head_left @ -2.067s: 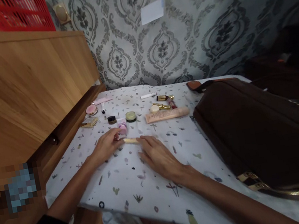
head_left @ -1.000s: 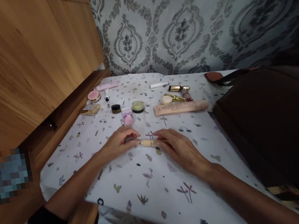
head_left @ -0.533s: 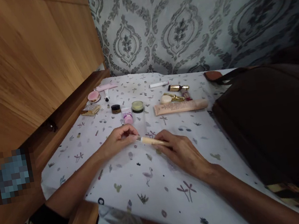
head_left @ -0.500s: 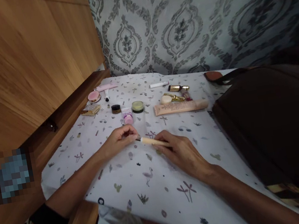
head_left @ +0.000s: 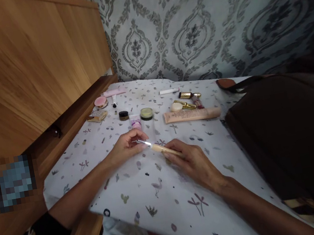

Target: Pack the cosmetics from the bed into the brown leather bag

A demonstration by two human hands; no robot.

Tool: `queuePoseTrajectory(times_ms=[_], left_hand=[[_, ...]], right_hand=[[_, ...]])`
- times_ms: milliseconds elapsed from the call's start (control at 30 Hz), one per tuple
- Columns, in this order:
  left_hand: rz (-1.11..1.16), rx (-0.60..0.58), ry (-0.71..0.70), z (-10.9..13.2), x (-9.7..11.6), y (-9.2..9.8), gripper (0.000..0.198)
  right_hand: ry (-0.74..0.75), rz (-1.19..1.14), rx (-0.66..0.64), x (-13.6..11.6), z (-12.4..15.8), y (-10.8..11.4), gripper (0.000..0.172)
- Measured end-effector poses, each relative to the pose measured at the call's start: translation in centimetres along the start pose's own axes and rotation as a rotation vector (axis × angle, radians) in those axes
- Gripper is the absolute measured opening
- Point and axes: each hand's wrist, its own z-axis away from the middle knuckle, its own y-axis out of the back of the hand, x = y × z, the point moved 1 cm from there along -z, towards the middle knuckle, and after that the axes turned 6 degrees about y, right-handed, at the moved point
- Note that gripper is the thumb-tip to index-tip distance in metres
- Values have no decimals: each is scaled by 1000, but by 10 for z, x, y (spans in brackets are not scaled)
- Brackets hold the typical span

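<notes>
Yellow and silver, the stick (head_left: 164,149) is clamped between the thumb and fingers of the right hand (head_left: 197,163), tilted above the cloth (head_left: 172,202). Its silver end is met by the curled fingers of the left hand (head_left: 126,147); whether it is pinched there cannot be told. Just beyond the left hand, a purple tube (head_left: 135,122) is partly hidden, flanked by a black jar (head_left: 124,115) and a green jar (head_left: 146,114). Farther right, a peach tube (head_left: 192,115) is laid near the bag (head_left: 293,130).

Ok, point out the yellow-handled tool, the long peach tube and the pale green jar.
Yellow-handled tool (head_left: 159,148): head view, on the handle.
Long peach tube (head_left: 192,115): head view, middle of its body.
Pale green jar (head_left: 146,112): head view, upper part.
</notes>
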Motion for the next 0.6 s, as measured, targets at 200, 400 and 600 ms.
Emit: queuePoseTrajectory(times_ms=[200, 400, 600], left_hand=[[85, -30, 9, 0, -3, 0, 46], [-75, 41, 48, 1, -9, -2, 44], [-78, -24, 61, 2, 2, 0, 37]], right_hand=[[-11, -117, 2, 4, 1, -2, 35], [0, -125, -8, 2, 2, -2, 36], [-12, -153, -25, 1, 3, -2, 37]])
